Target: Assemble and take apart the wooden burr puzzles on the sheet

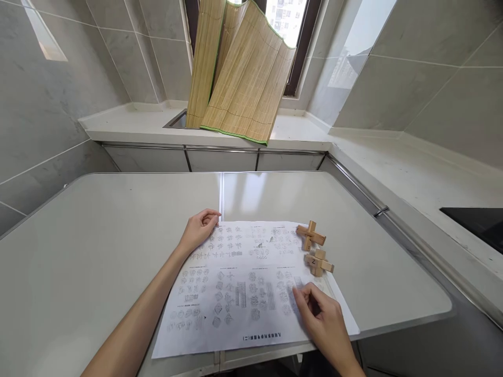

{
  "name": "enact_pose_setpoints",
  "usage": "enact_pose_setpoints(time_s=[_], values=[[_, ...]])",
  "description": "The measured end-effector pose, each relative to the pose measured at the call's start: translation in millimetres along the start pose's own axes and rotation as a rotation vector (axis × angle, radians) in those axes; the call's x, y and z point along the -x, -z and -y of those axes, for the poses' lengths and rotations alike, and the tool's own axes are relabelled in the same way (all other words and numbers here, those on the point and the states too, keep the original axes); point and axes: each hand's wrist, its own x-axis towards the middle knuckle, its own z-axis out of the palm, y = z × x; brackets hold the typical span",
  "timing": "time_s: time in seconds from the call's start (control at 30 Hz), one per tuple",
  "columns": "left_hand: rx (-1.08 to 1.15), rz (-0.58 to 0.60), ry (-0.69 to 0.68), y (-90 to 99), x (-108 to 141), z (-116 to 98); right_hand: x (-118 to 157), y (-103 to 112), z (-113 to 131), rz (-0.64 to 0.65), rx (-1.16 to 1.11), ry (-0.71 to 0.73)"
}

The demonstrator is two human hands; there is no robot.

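A large printed sheet (pixel 271 314) of puzzle diagrams lies upside down to me on the white table. My left hand (pixel 202 226) rests at the sheet's far left corner, fingers curled in with nothing visible in them. Above the near right part of the sheet is my right hand (pixel 323 317), its fingers curled in and no object showing. Two wooden interlocking puzzles stand on the sheet's right edge, beyond my right hand: a cross-shaped one (pixel 310 236) farther back and a chunkier one (pixel 318 262), marked with a character, nearer. Neither hand touches them.
The folding table (pixel 98 251) has a seam down its middle. A folded bamboo mat (pixel 247 78) leans by the window on the white counter (pixel 129 125). A metal rail (pixel 361 188) runs along the right counter, where a black cooktop (pixel 479 225) shows.
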Motion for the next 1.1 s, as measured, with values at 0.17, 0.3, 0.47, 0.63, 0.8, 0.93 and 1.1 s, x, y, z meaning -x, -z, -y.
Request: enact_pose_setpoints(time_s=[0.17, 0.3, 0.47, 0.63, 0.8, 0.93, 1.1], values=[[-0.034, 0.001, -0.033, -0.5, 1.5, -0.3, 1.0, 1.0, 4.3, -0.006, -0.029, 0.003], [-0.094, 0.001, -0.082, -1.5, 2.2, 0.5, 0.3, 0.8, 4.1, -0.002, -0.038, 0.023], [-0.208, 0.013, -0.148, -1.6, 2.6, 3.7, 0.2, 2.2, 4.3, 0.018, -0.058, 0.070], [-0.332, 0.035, -0.190, -0.8, 10.8, 0.6, -8.7, 28.3, 5.7, -0.048, 0.012, 0.161], [-0.480, 0.031, -0.264, -9.5, 23.9, -9.3, -58.4, 70.8, -4.9, -0.271, 0.229, 0.071], [-0.525, 0.104, -0.366, -22.6, 33.9, -16.6, -107.4, 86.6, -17.5, -0.090, 0.386, -0.043], [-0.549, 0.186, -0.493, -34.5, 45.3, -21.1, -139.1, 82.4, -17.0, 0.079, 0.520, -0.075]])
